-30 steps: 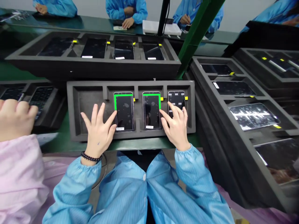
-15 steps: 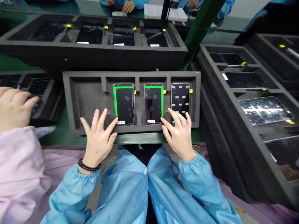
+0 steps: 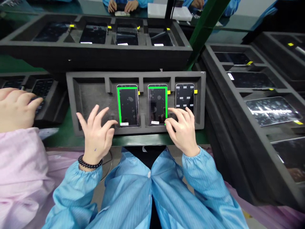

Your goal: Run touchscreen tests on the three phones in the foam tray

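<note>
A black foam tray [image 3: 90, 74] lies before me with three phones in its compartments. The left phone [image 3: 128, 106] shows a green band along its top and left edges. On the middle phone [image 3: 158, 101] the green runs along the top and down the right edge. Grey blocks dot the dark screen of the right phone [image 3: 185, 92]. My left hand [image 3: 97, 135] is spread, its index fingertip just left of the left phone's lower corner. My right hand [image 3: 183, 128] has parted fingers, with the index fingertip at the middle phone's lower right edge. It covers the right phone's lower part.
Behind stands another foam tray [image 3: 95, 52] of phones. Stacked phone trays [image 3: 238, 95] rise on the right, beside a green post [image 3: 205, 28]. At left, a co-worker's hand [image 3: 17, 109] in a pink sleeve is above a further tray. Other people's hands [image 3: 122, 6] work across the bench.
My left index finger has lifted off the left phone's corner and moved left. Green on the middle phone's right edge reaches lower. My right fingers have curled slightly.
</note>
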{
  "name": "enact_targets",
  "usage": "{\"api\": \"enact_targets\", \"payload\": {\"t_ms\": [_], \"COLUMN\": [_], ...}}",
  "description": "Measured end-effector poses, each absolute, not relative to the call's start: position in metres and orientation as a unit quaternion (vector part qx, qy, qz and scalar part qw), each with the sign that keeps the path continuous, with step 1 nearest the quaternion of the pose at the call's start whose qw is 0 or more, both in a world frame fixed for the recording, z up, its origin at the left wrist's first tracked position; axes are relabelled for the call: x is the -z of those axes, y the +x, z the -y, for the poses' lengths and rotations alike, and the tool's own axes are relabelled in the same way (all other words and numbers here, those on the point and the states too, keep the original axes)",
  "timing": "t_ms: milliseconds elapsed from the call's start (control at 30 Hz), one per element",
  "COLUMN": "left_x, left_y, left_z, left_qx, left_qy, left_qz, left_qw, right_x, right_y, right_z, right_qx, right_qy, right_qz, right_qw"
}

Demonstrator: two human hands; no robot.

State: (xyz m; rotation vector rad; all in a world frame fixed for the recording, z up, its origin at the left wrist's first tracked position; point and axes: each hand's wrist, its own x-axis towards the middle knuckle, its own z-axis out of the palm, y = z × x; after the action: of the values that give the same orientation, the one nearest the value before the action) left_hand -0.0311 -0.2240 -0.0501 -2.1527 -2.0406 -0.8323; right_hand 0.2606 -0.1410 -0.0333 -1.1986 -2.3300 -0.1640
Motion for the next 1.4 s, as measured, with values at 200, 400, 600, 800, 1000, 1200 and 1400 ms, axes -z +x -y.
{"api": "enact_targets", "payload": {"t_ms": [200,400,600,800,1000,1200,1400], "left_x": [0.042,0.033,0.034,0.04,0.044,0.049,0.054], "left_y": [-0.021,-0.002,0.002,0.003,0.005,0.008,0.01], "left_z": [0.183,0.134,0.116,0.119,0.134,0.149,0.167], "left_qx": [0.316,0.301,0.296,0.29,0.279,0.269,0.257], "left_qy": [-0.697,-0.726,-0.729,-0.736,-0.738,-0.743,-0.752], "left_qz": [0.643,0.618,0.616,0.612,0.613,0.612,0.606], "left_qw": [0.033,0.033,0.029,0.028,0.026,0.026,0.031], "right_x": [0.023,0.015,0.015,0.019,0.024,0.031,0.038], "right_y": [0.246,0.218,0.204,0.202,0.209,0.215,0.222], "right_z": [0.109,0.079,0.068,0.066,0.078,0.093,0.113], "right_qx": [0.055,0.062,0.061,0.06,0.064,0.066,0.072], "right_qy": [-0.467,-0.459,-0.444,-0.43,-0.421,-0.412,-0.406], "right_qz": [0.839,0.853,0.865,0.874,0.878,0.882,0.885], "right_qw": [0.273,0.241,0.226,0.22,0.219,0.221,0.216]}}
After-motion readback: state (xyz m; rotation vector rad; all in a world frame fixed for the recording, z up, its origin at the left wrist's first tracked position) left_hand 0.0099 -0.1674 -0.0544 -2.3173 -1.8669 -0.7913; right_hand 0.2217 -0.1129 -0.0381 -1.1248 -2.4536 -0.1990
